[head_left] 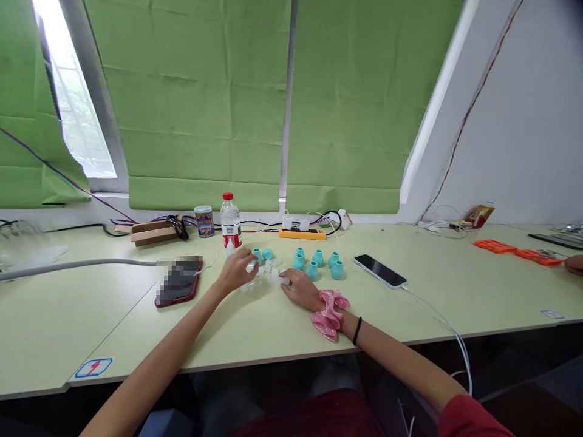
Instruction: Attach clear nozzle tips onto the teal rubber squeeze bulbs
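My left hand (237, 271) is closed, its fingers pinching a small clear plastic piece (251, 266) over the table. Curled in from the right, my right hand (300, 289) has its fingertips on a small white plastic piece (286, 280). Between the two hands lies a loose pile of small translucent white parts (269, 265). Just beyond the left hand are turquoise bulb-shaped pieces (267, 254). Several more turquoise bulb-shaped pieces (312, 270) stand with their necks up behind the right hand. The fingers partly hide what they hold.
A water bottle (231, 223) and a can (204, 221) stand at the back, near a cardboard box (155, 232) and an orange power strip (302, 233). Phones lie left (180, 282) and right (380, 271), both with cables. Orange trays (517, 250) and another person's hand (574, 264) are far right.
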Action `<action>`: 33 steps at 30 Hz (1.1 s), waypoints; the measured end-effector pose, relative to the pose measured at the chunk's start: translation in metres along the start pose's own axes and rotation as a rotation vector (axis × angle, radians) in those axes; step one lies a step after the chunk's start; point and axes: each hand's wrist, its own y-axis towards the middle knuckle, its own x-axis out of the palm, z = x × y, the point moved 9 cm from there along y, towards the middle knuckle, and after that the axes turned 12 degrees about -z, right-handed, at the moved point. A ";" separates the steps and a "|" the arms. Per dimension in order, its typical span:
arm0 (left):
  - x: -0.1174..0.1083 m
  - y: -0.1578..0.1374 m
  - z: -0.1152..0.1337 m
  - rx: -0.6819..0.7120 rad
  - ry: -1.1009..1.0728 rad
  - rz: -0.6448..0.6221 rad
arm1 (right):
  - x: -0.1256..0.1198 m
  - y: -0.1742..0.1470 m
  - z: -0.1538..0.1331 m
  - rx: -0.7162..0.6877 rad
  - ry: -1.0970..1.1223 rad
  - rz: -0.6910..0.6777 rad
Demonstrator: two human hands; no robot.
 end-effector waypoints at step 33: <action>0.054 -0.003 0.015 -0.112 -0.841 -0.389 | -0.004 -0.005 -0.008 -0.010 0.169 -0.055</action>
